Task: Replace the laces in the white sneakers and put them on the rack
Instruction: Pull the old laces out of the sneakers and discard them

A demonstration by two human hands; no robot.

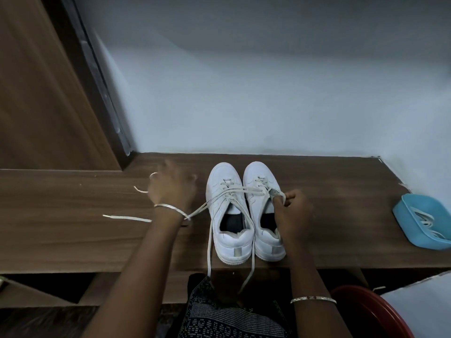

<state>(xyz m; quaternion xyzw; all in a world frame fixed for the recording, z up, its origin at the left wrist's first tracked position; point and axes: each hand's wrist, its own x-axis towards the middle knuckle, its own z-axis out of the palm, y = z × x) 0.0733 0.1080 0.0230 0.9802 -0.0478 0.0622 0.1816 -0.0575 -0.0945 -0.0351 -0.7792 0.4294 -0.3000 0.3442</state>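
Gripping laces (228, 191), hands (170, 191) (292, 215) beside sneakers (231, 245)

hands (292, 213) gripping lace (127, 218) — white sneakers (234, 245), wooden table (73, 240)

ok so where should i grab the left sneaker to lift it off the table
Take the left sneaker by its heel collar, coming from the near side. The heel points toward you at the table edge and the mouth is open, so the collar can likely be pinched between inside and back.
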